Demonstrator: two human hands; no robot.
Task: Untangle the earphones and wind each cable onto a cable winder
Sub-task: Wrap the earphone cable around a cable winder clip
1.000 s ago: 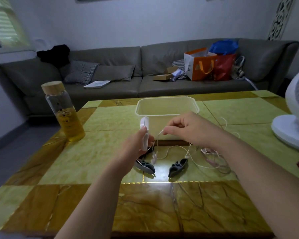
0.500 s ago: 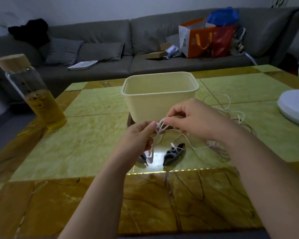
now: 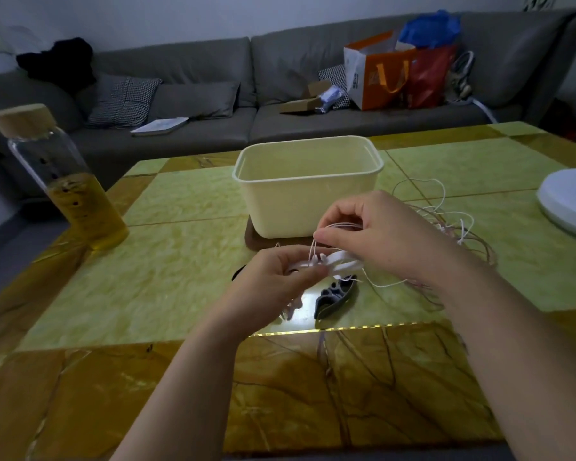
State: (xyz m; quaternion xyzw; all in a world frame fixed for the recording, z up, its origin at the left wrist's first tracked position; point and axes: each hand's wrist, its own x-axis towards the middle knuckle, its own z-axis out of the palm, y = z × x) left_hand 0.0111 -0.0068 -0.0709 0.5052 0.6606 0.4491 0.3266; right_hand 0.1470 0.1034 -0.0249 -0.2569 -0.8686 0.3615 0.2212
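My left hand grips a white cable winder that lies roughly level above the table. My right hand pinches the white earphone cable just above the winder, with thin loops running under its fingers. The cable trails right under my right wrist to a tangle of white and pink earphone cables on the table. A dark grey cable winder lies on the table below my hands. White earbuds hang below my left hand, partly hidden.
A cream plastic tub stands on a dark coaster right behind my hands. A glass bottle of yellow liquid stands at the left. A white fan base sits at the right edge. A grey sofa with bags lies beyond the table.
The white winder has tipped from upright to roughly level in my left hand. My right hand has come closer over it, still pinching the cable. The view has dipped down towards the table.
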